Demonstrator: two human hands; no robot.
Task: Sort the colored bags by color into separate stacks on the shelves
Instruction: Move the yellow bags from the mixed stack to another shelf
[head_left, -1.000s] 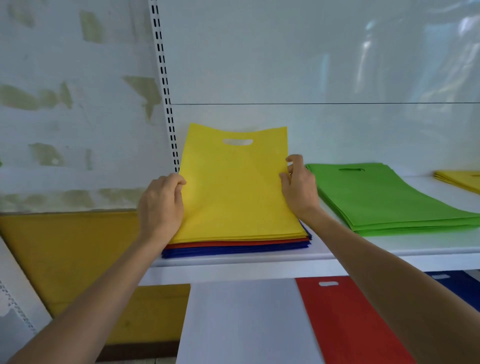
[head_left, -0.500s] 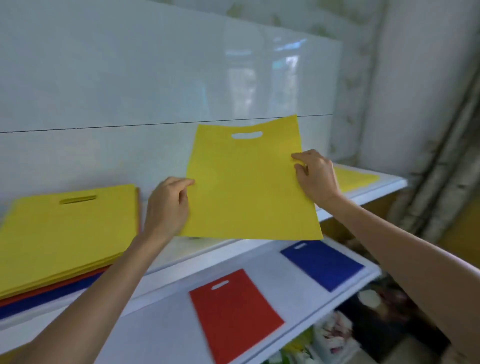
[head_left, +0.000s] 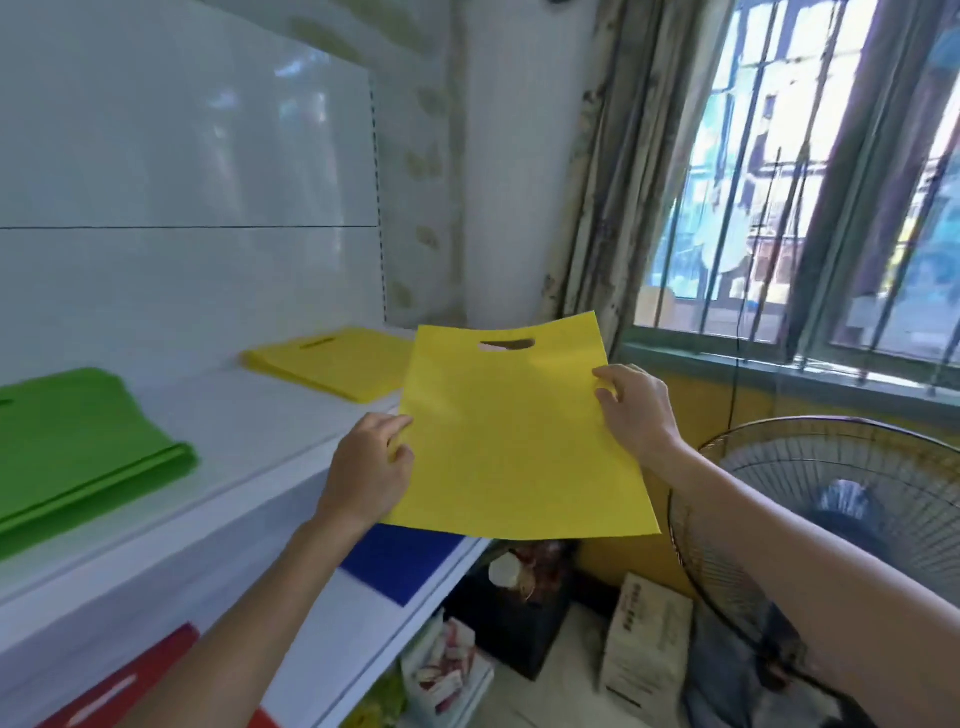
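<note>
Yellow bag (head_left: 511, 431) is pinched at its sides by both hands, left hand (head_left: 366, 470) and right hand (head_left: 636, 410). It is floppy, so it might land crooked on the yellow stack (head_left: 332, 361).

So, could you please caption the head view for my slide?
Left hand and right hand hold a yellow bag by its edges near the yellow stack on the upper shelf.

White shelf unit (head_left: 249, 415) along the left, its glossy white back panel (head_left: 182, 156) reflecting daylight. Wall (head_left: 431, 156) behind it: white, blotchy green patches. Barred window (head_left: 805, 182) on the right, bright outside, with a grimy curtain (head_left: 597, 156) at its left edge. Yellow wall band (head_left: 701, 400) under the sill. Fan (head_left: 841, 519) below the window. Cardboard box (head_left: 644, 639) and black crate (head_left: 509, 618) on the pale floor (head_left: 561, 701).
</note>
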